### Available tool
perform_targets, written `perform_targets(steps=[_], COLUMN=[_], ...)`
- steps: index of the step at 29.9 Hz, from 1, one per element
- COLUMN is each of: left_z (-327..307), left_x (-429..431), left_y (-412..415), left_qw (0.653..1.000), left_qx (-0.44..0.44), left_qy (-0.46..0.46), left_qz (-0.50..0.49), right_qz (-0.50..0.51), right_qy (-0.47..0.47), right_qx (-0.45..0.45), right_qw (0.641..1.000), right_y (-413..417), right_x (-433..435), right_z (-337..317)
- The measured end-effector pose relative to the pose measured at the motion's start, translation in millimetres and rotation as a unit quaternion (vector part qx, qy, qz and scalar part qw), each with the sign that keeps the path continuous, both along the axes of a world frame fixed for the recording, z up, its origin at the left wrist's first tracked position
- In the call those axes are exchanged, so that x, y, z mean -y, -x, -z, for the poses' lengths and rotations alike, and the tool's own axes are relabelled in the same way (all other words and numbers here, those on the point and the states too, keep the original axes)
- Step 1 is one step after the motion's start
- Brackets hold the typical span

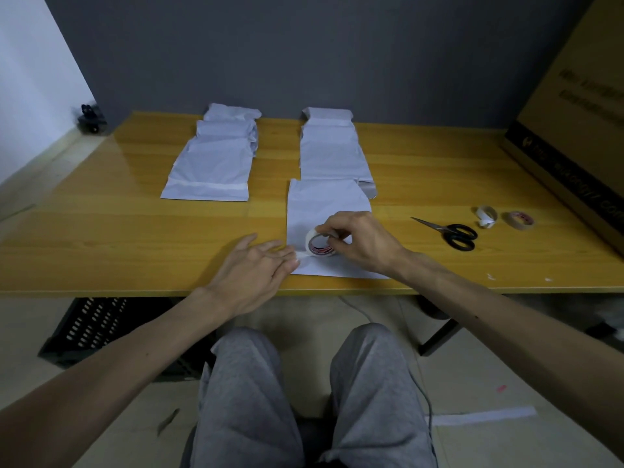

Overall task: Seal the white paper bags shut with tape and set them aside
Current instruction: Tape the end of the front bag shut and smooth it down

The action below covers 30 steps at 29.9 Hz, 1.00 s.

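A white paper bag (324, 206) lies flat near the table's front edge, in front of me. My right hand (361, 239) grips a roll of white tape (317, 245) standing on the bag's near end. My left hand (251, 273) rests on the table at the bag's left edge, fingertips pressing the loose tape end (301, 256) down. Behind it, a pile of white bags (332, 148) lies at the back centre. A second pile of white bags (214, 157), the top one with a tape strip across its near end, lies at the back left.
Black-handled scissors (452, 233) lie right of the bag. Further right are a spent tape core (486, 216) and a brownish tape roll (520, 219). A large cardboard box (574, 113) fills the right side. The wooden table (101, 231) has a black crate (87, 327) under it.
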<state>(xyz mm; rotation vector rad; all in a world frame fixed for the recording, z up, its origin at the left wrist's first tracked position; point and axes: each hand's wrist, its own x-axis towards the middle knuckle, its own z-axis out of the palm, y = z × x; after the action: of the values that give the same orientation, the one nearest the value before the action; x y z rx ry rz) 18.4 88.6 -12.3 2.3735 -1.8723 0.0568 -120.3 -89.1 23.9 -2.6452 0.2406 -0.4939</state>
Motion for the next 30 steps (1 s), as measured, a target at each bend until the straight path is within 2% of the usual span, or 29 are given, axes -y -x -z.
perform_targets(steps=[9, 22, 27, 30], left_z=[-1, -6, -6, -4], left_x=[0, 4, 10, 14], left_y=[0, 1, 3, 7], left_qw=[1.000, 0.999, 0.997, 0.994], left_qx=[0.005, 0.011, -0.015, -0.068], left_qy=[0.016, 0.024, 0.063, 0.089], left_qz=[0.003, 0.019, 0.039, 0.007], right_qz=[-0.004, -0.022, -0.026, -0.025], right_qy=[0.032, 0.093, 0.087, 0.096], right_qx=[-0.077, -0.132, -0.140, -0.141], right_qw=[0.997, 0.987, 0.986, 0.985], right_y=[22, 24, 22, 22], right_x=[19, 18, 17, 16], right_z=[-11, -24, -18, -18])
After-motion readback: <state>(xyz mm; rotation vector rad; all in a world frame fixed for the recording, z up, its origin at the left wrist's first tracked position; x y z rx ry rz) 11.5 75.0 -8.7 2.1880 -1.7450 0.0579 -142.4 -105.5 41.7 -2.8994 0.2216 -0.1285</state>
